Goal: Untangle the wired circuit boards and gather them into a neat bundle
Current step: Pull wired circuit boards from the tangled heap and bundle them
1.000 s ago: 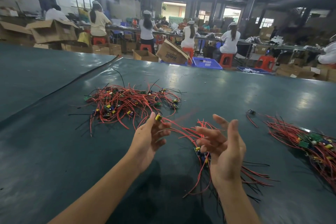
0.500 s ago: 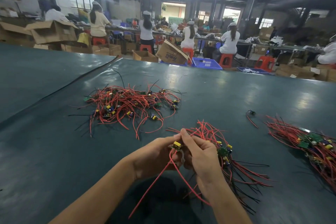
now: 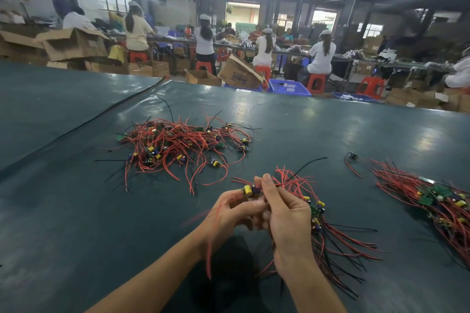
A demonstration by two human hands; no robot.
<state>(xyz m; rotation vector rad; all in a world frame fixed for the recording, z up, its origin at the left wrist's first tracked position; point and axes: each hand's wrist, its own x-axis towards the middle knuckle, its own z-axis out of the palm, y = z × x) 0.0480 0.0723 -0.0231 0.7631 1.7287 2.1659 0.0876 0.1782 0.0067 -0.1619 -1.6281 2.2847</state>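
On the dark green tabletop (image 3: 76, 211), at about ten o'clock from the hands, lies the tangled heap (image 3: 178, 145) of red- and black-wired boards, which looks like the stock left to sort. The left hand (image 3: 229, 213) has its grip closed on one small circuit board (image 3: 250, 190) with a yellow capacitor, lifted clear of the tabletop so that its red leads can hang free; one lead trails, blurred, below the wrist. The right hand (image 3: 287, 221) meets it, its grip pinched on the same board at the wire end, probably to draw the leads straight. Just behind that hand, at three o'clock, sits a half-gathered bunch (image 3: 330, 236), leads fanning toward five o'clock; whether the palm holds it or it rests on the tabletop, I cannot tell. Near one o'clock a stray board (image 3: 352, 156) lies alone. Far right, a finished bundle (image 3: 432, 201) lies with wires aligned, kept well apart from the heap, presumably so nothing snags again.
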